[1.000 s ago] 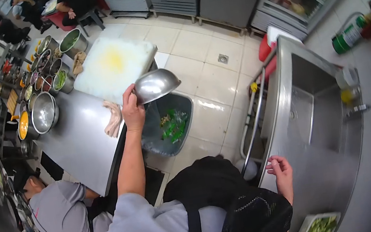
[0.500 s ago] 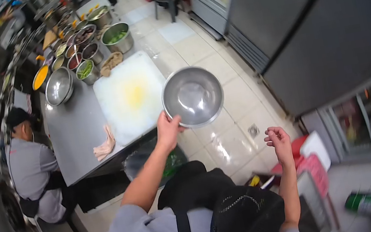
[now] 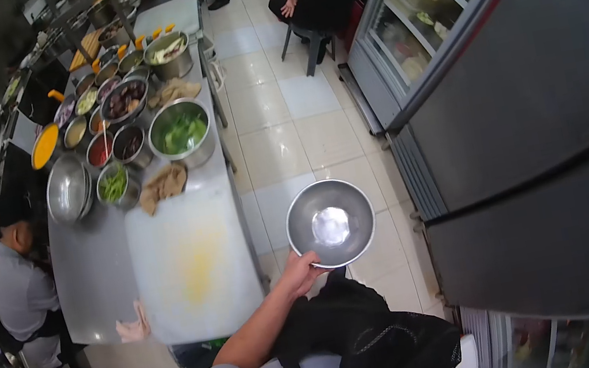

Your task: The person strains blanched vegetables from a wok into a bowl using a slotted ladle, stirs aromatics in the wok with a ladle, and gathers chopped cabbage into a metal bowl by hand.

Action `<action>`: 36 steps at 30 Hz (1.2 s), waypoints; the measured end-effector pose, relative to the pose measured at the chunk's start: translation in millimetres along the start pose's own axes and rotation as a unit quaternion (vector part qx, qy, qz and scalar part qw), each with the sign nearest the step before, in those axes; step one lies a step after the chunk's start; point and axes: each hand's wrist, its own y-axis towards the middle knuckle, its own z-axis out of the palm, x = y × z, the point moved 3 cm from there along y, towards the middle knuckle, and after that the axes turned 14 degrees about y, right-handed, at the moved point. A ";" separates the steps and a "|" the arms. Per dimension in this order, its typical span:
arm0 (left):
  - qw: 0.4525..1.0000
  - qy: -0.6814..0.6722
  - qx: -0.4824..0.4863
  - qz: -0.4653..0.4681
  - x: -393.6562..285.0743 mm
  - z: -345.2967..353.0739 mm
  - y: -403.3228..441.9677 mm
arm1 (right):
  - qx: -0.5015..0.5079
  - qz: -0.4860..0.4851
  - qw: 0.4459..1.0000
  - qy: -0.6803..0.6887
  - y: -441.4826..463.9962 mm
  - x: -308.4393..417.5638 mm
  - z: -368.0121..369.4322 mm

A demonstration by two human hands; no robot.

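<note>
My left hand grips the near left rim of a steel bowl, thumb over the edge. The bowl is upright and looks empty, held over the tiled floor to the right of the worktable. My right hand is out of view. Left of the bowl lies a white cutting board with a yellow stain. A pale cloth rests beside the board, and a brown cloth lies behind it.
Pots of cut vegetables, one with greens, and stacked steel bowls stand on the worktable. Tall fridges line the right. A person is at the left; another sits on a stool. A bin is under the table.
The view has swung along the aisle. The bowl, first tilted over the bin, has turned upright and moved away from it in my left hand. My right hand has left the view.
</note>
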 end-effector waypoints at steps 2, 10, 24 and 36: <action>0.999 0.013 -0.025 0.019 -38.9 -9.0 63.9 | 0.021 0.032 0.999 -0.037 53.0 12.0 -24.4; 0.951 0.144 -0.259 0.094 -186.6 -20.3 186.2 | -0.007 -0.113 0.993 -0.036 322.9 316.0 -188.3; 0.898 0.148 -0.405 0.091 -445.5 -93.3 468.9 | 0.153 -0.441 0.883 0.052 504.3 1070.9 -171.8; 0.878 0.237 -0.385 0.155 -805.5 -139.7 760.8 | 0.323 -0.227 0.914 0.093 633.6 1399.5 -145.4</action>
